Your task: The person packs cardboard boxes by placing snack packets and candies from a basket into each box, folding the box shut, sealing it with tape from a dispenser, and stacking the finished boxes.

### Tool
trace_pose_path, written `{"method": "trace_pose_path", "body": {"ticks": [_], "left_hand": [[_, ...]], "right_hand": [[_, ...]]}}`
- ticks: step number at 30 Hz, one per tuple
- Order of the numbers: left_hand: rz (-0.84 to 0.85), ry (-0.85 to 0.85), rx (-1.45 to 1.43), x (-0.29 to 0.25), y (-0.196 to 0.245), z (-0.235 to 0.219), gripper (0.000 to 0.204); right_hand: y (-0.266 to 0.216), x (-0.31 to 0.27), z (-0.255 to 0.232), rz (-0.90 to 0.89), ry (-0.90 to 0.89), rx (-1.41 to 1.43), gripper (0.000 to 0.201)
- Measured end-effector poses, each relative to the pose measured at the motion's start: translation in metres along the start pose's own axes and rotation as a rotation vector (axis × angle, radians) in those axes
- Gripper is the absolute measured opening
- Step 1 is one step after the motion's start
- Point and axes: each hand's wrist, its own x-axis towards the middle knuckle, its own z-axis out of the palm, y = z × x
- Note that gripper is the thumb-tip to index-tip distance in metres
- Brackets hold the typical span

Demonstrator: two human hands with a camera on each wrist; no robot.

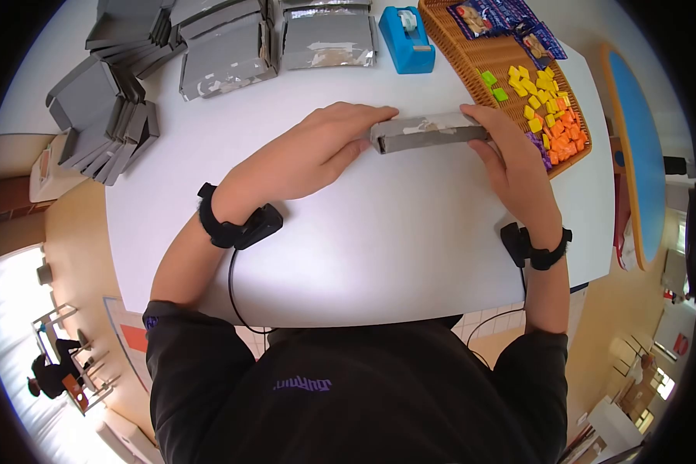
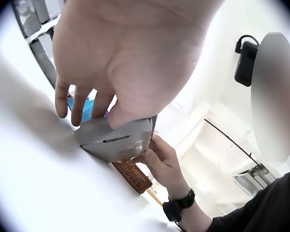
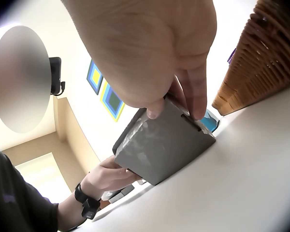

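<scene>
Leaning together at ten o'clock on my head view, open gray cartons (image 1: 110, 124) make an untidy cluster on the white table (image 1: 348, 255), and beyond them more cartons (image 1: 131, 31) crowd in at half past ten. Sliding over to eleven I pick up a flat carton stack (image 1: 228, 50), its near edge patchy and pale, and closer to the middle, there's the left hand (image 1: 305, 155)! Its fingers reach along the far side of the gray box (image 1: 429, 135), thumb on the near side, holding that end between them. Right up at twelve sits another flat carton (image 1: 329, 37), with the blue tape dispenser (image 1: 407, 50) just beside it at half past twelve. And the gray box itself? One o'clock, between both hands, narrow taped edge up; my right wrist view catches a dark slot (image 3: 191, 122) in it. Whether it touches the table, I can't tell. Over at two, the right hand (image 1: 514, 166) pinches the other end, thumb near, fingers far. Just past it I see the wicker basket (image 1: 479, 56): blue packets (image 1: 483, 19) towards one o'clock, then green pieces (image 1: 501, 94), purple pieces (image 1: 544, 155), yellow pieces (image 1: 545, 83) and orange pieces (image 1: 567, 133) nearer two!
</scene>
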Motion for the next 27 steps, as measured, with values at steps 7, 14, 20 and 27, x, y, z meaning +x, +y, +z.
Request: {"method": "trace_pose_path", "body": {"ticks": [7, 14, 20, 27], "left_hand": [[0.106, 0.028, -0.133, 0.007, -0.012, 0.002, 0.046], [0.072, 0.059, -0.354, 0.006, -0.023, 0.012, 0.039], [0.13, -0.014, -0.585, 0.008, -0.029, 0.001, 0.041], [0.129, -0.103, -0.741, 0.01, -0.028, -0.01, 0.041]], "right_hand": [[0.001, 0.0, 0.002, 0.125, -0.007, 0.088, 0.043], [0.028, -0.011, 0.021, 0.147, 0.1, 0.292, 0.04], [0.028, -0.016, 0.018, 0.155, 0.127, 0.19, 0.041], [0.019, -0.014, 0.022, 0.135, 0.129, 0.273, 0.042]]}}
